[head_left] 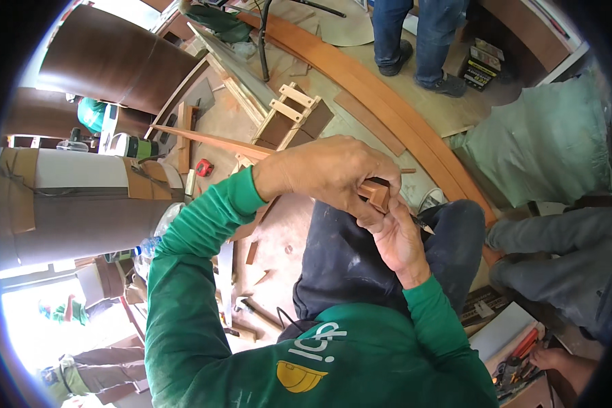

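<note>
My left hand (340, 166) is closed over a reddish-brown strip of wood, gripping it near its cut end (377, 196). A long strip in the same colour (211, 139) runs from the far left to behind my left wrist; whether it is the same piece is hidden. My right hand (396, 238) is just below, its thumb and fingers up against the cut end. A dark pencil (425, 226) sticks out from between its fingers, with the sharpened tip pointing away to the right. Both hands are above my lap.
A red tape measure (205, 167), a hammer (255, 311) and a handsaw (225, 279) lie on the floor at my left. Ahead stands a small wooden box frame (294, 117). A long curved board (387, 109) arcs past it. Other people stand ahead and at the right.
</note>
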Demonstrator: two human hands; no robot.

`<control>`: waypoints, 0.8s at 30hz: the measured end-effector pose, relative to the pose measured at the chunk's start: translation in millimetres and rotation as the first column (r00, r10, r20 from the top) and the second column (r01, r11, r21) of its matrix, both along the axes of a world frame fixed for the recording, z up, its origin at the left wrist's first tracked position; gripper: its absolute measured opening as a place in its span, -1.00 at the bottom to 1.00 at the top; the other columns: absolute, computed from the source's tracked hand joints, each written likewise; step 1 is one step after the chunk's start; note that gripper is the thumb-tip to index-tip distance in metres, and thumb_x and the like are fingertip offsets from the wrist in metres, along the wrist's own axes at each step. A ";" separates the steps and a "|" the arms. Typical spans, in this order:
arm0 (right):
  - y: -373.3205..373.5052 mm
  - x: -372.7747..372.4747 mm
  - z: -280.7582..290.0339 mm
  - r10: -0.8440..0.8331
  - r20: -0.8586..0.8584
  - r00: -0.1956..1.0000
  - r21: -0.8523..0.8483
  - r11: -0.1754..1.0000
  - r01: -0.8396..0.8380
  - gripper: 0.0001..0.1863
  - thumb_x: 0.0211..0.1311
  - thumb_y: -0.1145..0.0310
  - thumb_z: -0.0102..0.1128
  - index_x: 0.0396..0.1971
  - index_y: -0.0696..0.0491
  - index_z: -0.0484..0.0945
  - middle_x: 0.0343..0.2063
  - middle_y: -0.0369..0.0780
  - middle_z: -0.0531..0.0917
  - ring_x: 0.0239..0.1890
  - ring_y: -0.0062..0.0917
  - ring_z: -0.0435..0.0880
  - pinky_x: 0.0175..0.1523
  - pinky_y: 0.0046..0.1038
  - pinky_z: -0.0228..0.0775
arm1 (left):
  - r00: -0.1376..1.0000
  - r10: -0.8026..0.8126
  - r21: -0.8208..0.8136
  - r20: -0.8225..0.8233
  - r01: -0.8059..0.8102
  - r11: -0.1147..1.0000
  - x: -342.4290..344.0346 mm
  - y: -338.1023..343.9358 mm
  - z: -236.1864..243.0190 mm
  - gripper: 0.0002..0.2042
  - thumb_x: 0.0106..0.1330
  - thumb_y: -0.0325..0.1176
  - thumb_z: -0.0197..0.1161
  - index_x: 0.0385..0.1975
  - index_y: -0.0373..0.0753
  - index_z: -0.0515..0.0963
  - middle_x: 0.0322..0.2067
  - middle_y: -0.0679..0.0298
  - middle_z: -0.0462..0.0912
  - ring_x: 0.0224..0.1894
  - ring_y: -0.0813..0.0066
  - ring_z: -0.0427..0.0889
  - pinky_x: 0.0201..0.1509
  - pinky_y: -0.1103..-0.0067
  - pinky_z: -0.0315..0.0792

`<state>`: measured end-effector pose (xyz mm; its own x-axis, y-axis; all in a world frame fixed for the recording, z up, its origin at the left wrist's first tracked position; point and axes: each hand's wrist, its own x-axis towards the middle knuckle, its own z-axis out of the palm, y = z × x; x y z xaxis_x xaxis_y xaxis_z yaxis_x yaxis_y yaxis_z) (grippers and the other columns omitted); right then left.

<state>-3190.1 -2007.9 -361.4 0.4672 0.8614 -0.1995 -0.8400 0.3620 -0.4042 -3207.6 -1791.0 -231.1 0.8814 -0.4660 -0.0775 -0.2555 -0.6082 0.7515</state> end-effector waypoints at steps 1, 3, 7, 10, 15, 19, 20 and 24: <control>0.0 -1.5 -0.6 0.003 0.004 1.000 -0.001 1.000 -0.003 -0.58 0.60 0.11 0.12 0.23 0.08 0.47 0.20 -0.12 0.64 0.14 -0.39 0.70 0.17 -0.31 0.60 | 0.999 0.026 0.026 0.034 -0.027 0.999 -3.1 -1.3 -1.7 -0.64 0.13 -0.23 0.60 -0.15 -0.20 0.64 -0.26 0.24 0.73 -0.22 0.15 0.72 -0.20 0.32 0.53; -0.7 3.7 -2.9 0.026 0.045 0.999 0.023 0.999 -0.027 -0.55 0.61 0.10 0.11 0.26 0.10 0.44 0.23 -0.11 0.61 0.18 -0.38 0.69 0.17 -0.31 0.61 | 0.995 0.042 0.032 0.092 -0.045 0.998 -5.5 -2.5 -6.1 -0.64 0.13 -0.21 0.59 -0.14 -0.20 0.67 -0.26 0.24 0.74 -0.23 0.15 0.73 -0.20 0.33 0.55; -2.2 1.8 -5.0 0.016 0.037 0.999 -0.018 1.000 -0.015 -0.50 0.60 0.11 0.11 0.33 0.11 0.40 0.26 -0.11 0.60 0.19 -0.39 0.69 0.15 -0.30 0.64 | 0.999 0.004 -0.051 0.054 -0.001 0.999 -5.0 0.0 -12.1 -0.67 0.16 -0.23 0.57 -0.11 -0.19 0.73 -0.22 0.24 0.77 -0.21 0.17 0.75 -0.15 0.36 0.58; -4.7 -0.8 -11.1 0.012 0.026 1.000 -0.039 0.999 -0.011 -0.49 0.60 0.12 0.11 0.35 0.11 0.39 0.26 -0.13 0.60 0.15 -0.40 0.71 0.11 -0.30 0.66 | 0.997 -0.073 -0.198 -0.022 0.067 0.978 3.7 5.0 -19.7 -0.68 0.16 -0.26 0.55 -0.10 -0.20 0.73 -0.24 0.25 0.77 -0.20 0.19 0.76 -0.13 0.36 0.59; -3.0 -5.8 -9.7 -0.030 0.002 1.000 -0.019 0.999 0.030 -0.47 0.60 0.13 0.10 0.38 0.11 0.37 0.17 -0.20 0.65 0.07 -0.45 0.72 0.13 -0.28 0.64 | 0.996 -0.071 -0.165 -0.059 0.060 0.985 3.0 8.0 -8.8 -0.65 0.13 -0.18 0.56 -0.14 -0.20 0.71 -0.25 0.17 0.76 -0.15 0.17 0.75 -0.13 0.35 0.57; -4.0 -6.0 -7.6 -0.009 0.023 1.000 0.035 0.999 0.008 -0.45 0.60 0.10 0.09 0.39 0.11 0.34 0.15 -0.24 0.66 0.10 -0.48 0.69 0.18 -0.27 0.59 | 0.981 0.159 0.209 0.109 -0.179 0.961 -10.8 -2.0 4.8 -0.54 0.10 0.03 0.54 -0.16 -0.19 0.66 -0.23 0.13 0.71 -0.12 0.15 0.70 -0.08 0.33 0.52; -4.1 -3.3 -12.4 0.006 0.036 0.999 0.105 0.994 -0.010 -0.45 0.60 0.10 0.09 0.40 0.10 0.34 0.18 -0.24 0.65 0.12 -0.48 0.67 0.21 -0.27 0.57 | 0.956 0.239 0.323 0.171 -0.283 0.903 -16.3 -10.6 5.7 -0.50 0.09 0.09 0.53 -0.17 -0.19 0.64 -0.23 0.13 0.69 -0.11 0.14 0.68 -0.05 0.30 0.51; 3.7 -2.4 -8.6 0.010 0.032 0.999 0.199 0.980 -0.016 -0.43 0.64 0.11 0.01 0.53 -0.07 0.22 0.41 -0.27 0.43 0.38 -0.42 0.46 0.47 -0.22 0.35 | 0.559 0.574 -0.007 0.599 -0.713 0.701 -49.5 -46.7 -24.0 -0.37 -0.02 0.23 0.53 -0.23 -0.22 0.56 -0.29 0.20 0.53 -0.09 0.09 0.55 0.30 -0.01 0.33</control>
